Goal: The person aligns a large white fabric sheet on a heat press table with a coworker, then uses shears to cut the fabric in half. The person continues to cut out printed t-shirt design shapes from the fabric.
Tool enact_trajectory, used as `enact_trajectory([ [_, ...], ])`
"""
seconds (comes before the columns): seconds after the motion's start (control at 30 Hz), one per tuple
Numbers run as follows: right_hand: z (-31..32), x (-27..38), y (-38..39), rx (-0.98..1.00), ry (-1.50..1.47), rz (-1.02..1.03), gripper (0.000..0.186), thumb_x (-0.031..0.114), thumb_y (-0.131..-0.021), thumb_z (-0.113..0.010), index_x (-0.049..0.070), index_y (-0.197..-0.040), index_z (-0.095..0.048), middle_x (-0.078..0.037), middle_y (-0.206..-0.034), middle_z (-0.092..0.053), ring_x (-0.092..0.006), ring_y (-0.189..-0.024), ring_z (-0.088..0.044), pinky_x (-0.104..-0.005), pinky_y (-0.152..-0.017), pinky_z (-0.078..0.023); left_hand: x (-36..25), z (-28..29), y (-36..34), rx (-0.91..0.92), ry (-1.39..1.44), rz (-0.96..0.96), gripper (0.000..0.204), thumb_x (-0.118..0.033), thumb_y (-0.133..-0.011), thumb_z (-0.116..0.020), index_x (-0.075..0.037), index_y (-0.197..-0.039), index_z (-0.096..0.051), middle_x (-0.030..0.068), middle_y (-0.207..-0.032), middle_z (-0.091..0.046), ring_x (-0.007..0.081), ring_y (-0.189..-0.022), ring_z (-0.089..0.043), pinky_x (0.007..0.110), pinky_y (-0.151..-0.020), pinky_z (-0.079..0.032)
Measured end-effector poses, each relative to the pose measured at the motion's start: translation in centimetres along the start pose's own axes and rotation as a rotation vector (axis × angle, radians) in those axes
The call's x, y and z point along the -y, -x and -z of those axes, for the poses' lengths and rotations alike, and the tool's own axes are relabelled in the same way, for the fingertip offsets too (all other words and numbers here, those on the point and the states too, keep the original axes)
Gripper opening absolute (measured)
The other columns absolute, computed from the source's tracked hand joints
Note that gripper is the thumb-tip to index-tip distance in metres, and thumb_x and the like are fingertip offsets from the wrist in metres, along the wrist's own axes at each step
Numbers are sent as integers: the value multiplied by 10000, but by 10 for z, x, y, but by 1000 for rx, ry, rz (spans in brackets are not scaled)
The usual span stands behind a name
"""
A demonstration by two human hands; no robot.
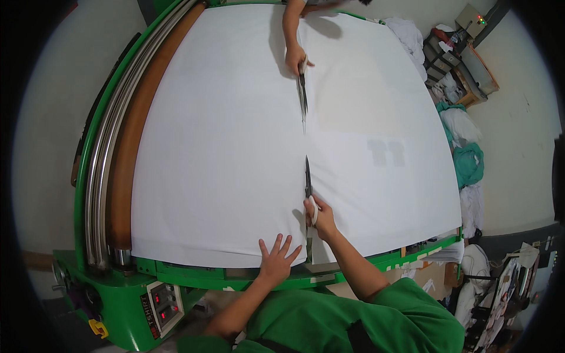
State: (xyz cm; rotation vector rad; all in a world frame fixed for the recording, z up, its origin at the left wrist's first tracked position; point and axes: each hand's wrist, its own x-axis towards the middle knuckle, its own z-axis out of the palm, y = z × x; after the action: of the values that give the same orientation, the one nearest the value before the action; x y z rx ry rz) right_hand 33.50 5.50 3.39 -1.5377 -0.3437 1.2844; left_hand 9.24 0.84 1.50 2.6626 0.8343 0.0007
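A wide white sheet (218, 147), fabric or paper, covers the machine's table. My left hand (275, 260) lies flat on its near edge, fingers spread, left of a slit. My right hand (321, 219) grips scissors (308, 183) with white handles and dark blades, which point away from me along the slit running in from the near edge. Across the table, another person's hand (295, 60) holds a second pair of scissors (303, 97), pointing toward me in a slit from the far edge. A short stretch of uncut sheet separates the two tips.
Along the left run a brown roller (141, 129) and metal bars (109, 150) in a green frame. A control panel (165, 304) sits at the near left corner. Two grey shirt-shaped marks (386, 153) show at right. White and teal bundles (468, 164) line the right side.
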Motion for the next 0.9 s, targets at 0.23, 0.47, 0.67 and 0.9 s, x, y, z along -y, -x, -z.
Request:
enact_trajectory([
  [0.23, -10, 32, -49, 46, 16, 27, 841, 437, -914, -865, -10, -1538, -523, 7, -731, -550, -92, -535, -508, -281, -465, -401, 2, 0, 3, 49, -19, -7, 771, -175, -883, -648, -333, -1617, -471, 155, -1731, -336, 420, -1611, -253, 917, -1102, -75],
  [0.47, -25, 67, -104, -7, 18, 21, 965, 508, -872, -887, -15, -1573, -478, -29, -773, -578, -121, -537, -516, -291, -476, -411, 2, 9, 5, 52, 0, -1, 745, -176, -888, -641, -324, -1604, -496, 145, -1723, -357, 409, -1601, -283, 913, -1104, -87],
  [0.67, -18, 91, -114, -91, 147, 77, 908, 482, -862, -898, 1, -1542, -538, -84, -851, -672, -147, -585, -595, -318, -516, -482, 2, 10, 0, 40, -12, -13, 732, -189, -897, -641, -364, -1594, -503, 130, -1718, -371, 409, -1594, -295, 915, -1100, -102],
  [0.9, 53, 96, -17, -57, 90, 191, 741, 363, -969, -810, 64, -1575, -505, -105, -967, -728, -151, -629, -675, -280, -526, -518, -6, 15, 4, 18, 62, -12, 754, -233, -880, -676, -381, -1598, -496, 57, -1736, -351, 476, -1594, -238, 962, -1035, -98],
])
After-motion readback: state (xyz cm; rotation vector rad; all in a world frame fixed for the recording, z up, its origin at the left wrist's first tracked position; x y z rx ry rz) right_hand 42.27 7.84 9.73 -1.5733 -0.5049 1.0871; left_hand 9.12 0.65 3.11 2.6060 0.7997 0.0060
